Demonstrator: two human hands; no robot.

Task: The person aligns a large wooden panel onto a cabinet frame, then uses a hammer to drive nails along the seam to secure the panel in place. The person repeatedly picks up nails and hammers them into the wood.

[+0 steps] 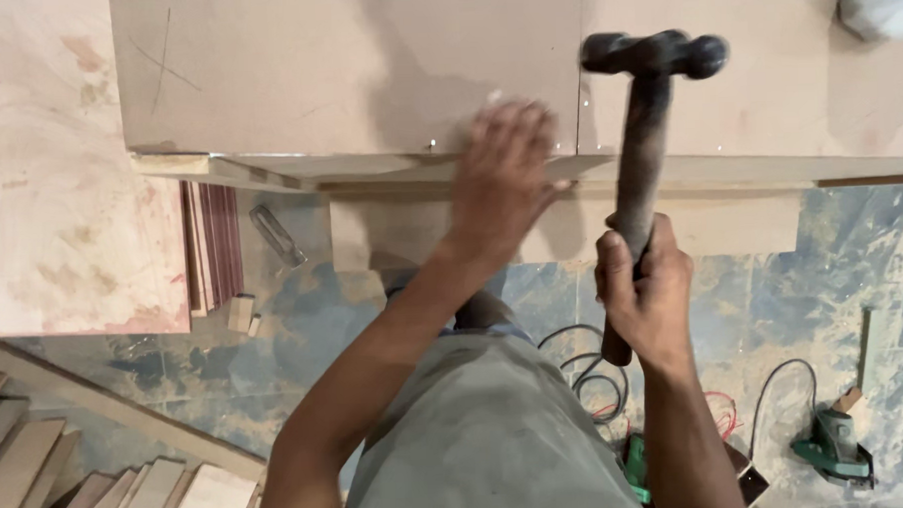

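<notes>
With the right hand (648, 292) gripping the raised hammer (652, 127) and the left hand (504, 177) spread flat on the plywood panel (345, 77), a stray blow could strike those fingers.

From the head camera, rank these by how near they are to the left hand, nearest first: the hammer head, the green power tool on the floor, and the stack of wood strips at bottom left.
1. Hammer head: just right of the left hand, above the board.
2. Stack of wood strips: bottom left, on the floor.
3. Green power tool: bottom right, on the floor.

The last two are fairly close in image distance; the power tool looks slightly farther.
</notes>
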